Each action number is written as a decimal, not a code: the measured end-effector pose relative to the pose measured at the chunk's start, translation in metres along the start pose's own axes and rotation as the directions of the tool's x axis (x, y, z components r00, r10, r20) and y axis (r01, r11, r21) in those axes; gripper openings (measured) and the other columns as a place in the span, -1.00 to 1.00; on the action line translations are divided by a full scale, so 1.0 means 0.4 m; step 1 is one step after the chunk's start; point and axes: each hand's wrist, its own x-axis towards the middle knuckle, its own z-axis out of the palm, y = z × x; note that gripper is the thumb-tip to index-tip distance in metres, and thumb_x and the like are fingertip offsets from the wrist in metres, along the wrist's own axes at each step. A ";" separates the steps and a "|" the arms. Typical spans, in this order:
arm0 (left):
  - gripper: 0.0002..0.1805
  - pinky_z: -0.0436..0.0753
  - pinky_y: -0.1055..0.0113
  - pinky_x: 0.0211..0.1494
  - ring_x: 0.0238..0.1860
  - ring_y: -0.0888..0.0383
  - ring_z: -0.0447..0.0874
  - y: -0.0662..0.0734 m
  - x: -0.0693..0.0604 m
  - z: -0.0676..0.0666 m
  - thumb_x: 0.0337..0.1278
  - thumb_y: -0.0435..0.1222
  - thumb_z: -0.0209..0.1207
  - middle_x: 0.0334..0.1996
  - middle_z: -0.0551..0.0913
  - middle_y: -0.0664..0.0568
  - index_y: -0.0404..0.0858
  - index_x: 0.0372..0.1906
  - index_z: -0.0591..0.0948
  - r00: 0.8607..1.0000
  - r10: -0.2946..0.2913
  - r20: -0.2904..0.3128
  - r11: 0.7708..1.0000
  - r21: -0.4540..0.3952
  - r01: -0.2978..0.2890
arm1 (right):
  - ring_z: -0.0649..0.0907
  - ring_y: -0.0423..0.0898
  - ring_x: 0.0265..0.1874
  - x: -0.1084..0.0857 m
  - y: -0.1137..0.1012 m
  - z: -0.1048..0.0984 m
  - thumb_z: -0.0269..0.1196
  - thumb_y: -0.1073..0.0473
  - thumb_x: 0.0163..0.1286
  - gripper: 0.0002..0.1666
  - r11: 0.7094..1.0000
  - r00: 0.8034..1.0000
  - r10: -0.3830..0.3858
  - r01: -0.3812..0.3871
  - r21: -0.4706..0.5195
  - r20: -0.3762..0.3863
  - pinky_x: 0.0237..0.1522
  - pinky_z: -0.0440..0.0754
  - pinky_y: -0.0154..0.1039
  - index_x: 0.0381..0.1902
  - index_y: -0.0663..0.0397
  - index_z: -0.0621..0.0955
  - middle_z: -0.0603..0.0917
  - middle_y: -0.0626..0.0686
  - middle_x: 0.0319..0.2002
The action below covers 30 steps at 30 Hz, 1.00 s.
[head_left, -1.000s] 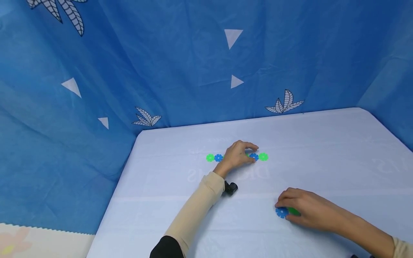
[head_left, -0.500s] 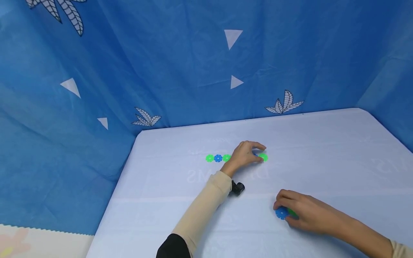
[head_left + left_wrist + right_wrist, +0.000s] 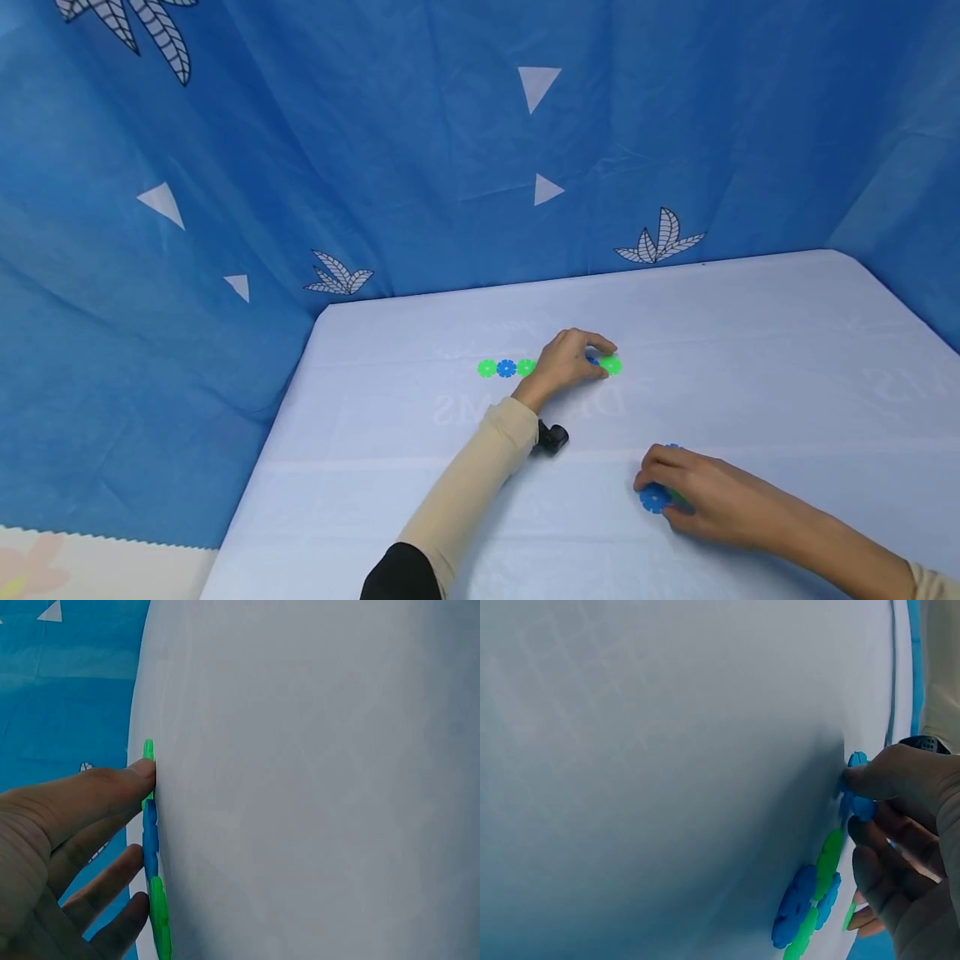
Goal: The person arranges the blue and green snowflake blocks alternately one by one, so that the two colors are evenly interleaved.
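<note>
A straight row of flower-shaped plastic snowflake discs, green and blue by turns, lies flat at mid-table; its left-end green disc (image 3: 487,368) shows, but my left hand (image 3: 564,360) covers the row's middle. Thumb and index finger of that hand pinch the right-end green disc (image 3: 613,367). In the left wrist view the thumb rests on this green disc (image 3: 148,750). Nearer the front right, my right hand (image 3: 708,492) pinches a blue disc (image 3: 655,500). Under its palm, the right wrist view shows a blue disc (image 3: 795,906) and a green disc (image 3: 829,862), partly overlapping others.
A white cloth with faint lettering covers the table (image 3: 360,500). Blue curtains (image 3: 450,150) with white triangles and leaf prints hang at the back and sides. A black wrist device (image 3: 553,437) sits by the left cuff.
My left hand has slid right along the row to its end green disc, uncovering a green disc behind it. The right hand has shifted slightly; a blue edge now shows behind its knuckles.
</note>
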 end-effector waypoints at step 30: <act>-0.61 0.48 0.31 0.19 0.15 0.24 0.54 -0.004 0.003 0.006 0.00 -0.27 0.46 -0.04 0.72 0.21 -0.04 0.02 0.74 1.000 0.012 0.001 1.000 0.019 -0.012 | 0.58 -0.28 -0.17 0.010 -0.002 0.000 0.45 0.25 0.06 -0.61 0.998 1.000 -0.015 0.015 -0.068 -0.003 -0.24 0.64 -0.24 -0.10 -0.09 0.70 0.55 -0.23 -0.07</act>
